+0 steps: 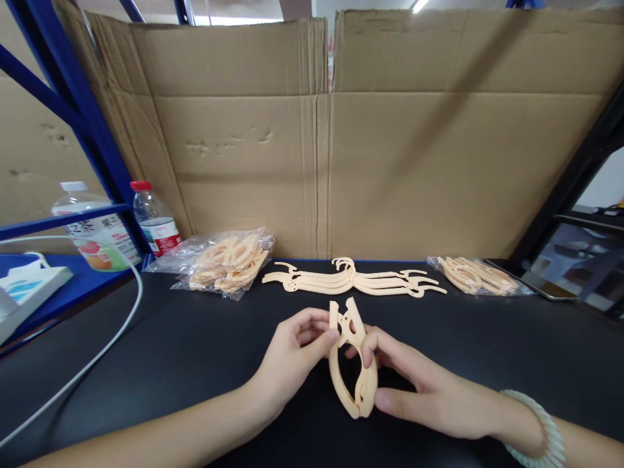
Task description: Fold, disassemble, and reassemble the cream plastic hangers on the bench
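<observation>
Beige folded hanger (372, 377), one, held above the bench (195, 351) between both hands; long axis points away from the wearer, two prongs far, ends meeting near. Left hand's (287, 348) fingers pinch its left side; right hand's (419, 380) grip the other, some hidden behind. Two clear bags (229, 263), two bottles (158, 224); stacked hangers (324, 281) overlap, maybe four.

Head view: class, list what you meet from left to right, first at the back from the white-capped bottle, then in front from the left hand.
Back: white-capped bottle, red-capped bottle, left bag, hangers, right bag. Front: left hand, folded hanger, right hand, wristband.
</observation>
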Action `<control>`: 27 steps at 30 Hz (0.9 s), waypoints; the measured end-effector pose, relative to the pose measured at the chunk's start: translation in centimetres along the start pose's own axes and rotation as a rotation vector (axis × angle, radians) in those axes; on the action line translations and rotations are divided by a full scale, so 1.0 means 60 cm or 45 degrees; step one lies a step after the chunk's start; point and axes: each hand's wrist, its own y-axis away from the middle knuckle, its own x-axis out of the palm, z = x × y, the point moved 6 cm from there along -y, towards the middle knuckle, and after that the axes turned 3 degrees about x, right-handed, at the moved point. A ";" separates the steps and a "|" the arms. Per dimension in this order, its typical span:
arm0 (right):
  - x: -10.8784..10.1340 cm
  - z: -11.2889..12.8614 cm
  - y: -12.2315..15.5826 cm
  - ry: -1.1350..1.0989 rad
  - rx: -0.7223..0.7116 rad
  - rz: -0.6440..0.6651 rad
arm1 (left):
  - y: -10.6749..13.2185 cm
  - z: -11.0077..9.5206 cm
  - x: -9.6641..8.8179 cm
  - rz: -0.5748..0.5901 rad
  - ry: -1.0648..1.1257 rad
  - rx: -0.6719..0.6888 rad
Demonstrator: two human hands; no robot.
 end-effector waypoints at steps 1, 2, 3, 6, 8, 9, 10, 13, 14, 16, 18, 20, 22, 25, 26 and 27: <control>-0.001 0.000 0.000 0.037 0.010 0.003 | 0.000 0.001 0.000 0.000 -0.006 -0.007; -0.002 -0.001 0.001 0.080 0.023 0.003 | 0.001 0.001 0.001 -0.002 -0.016 -0.013; -0.003 -0.002 0.002 0.128 0.037 0.000 | 0.001 0.001 0.001 -0.003 -0.031 -0.017; -0.005 -0.005 0.002 0.225 0.056 -0.002 | -0.003 0.000 -0.001 -0.004 -0.093 0.010; -0.007 -0.010 0.001 0.268 0.044 -0.002 | -0.008 -0.001 -0.005 -0.022 -0.163 0.050; -0.008 -0.014 0.000 0.294 0.038 -0.009 | -0.011 -0.002 -0.007 -0.032 -0.196 0.071; -0.010 -0.018 -0.002 0.324 0.032 -0.021 | -0.014 -0.002 -0.009 -0.040 -0.225 0.089; -0.017 -0.034 -0.007 0.411 0.050 -0.052 | -0.021 0.000 -0.012 -0.031 -0.262 0.110; -0.019 -0.039 -0.008 0.435 0.058 -0.058 | -0.022 0.001 -0.012 -0.019 -0.265 0.103; -0.022 -0.047 -0.008 0.489 0.064 -0.063 | -0.024 0.005 -0.013 -0.011 -0.273 0.093; -0.023 -0.050 -0.007 0.547 0.050 -0.059 | -0.025 0.007 -0.017 -0.020 -0.275 0.102; -0.024 -0.051 -0.005 0.591 0.043 -0.037 | -0.026 0.008 -0.020 -0.021 -0.275 0.120; -0.025 -0.051 -0.003 0.614 0.053 -0.023 | -0.026 0.010 -0.023 0.012 -0.297 0.129; -0.033 -0.042 -0.001 0.632 0.029 -0.095 | -0.023 0.002 -0.021 0.108 -0.460 0.247; -0.037 -0.038 0.000 0.640 0.003 -0.132 | -0.019 -0.004 -0.017 0.165 -0.553 0.323; -0.040 -0.033 0.000 0.651 -0.021 -0.163 | -0.014 -0.010 -0.011 0.238 -0.650 0.403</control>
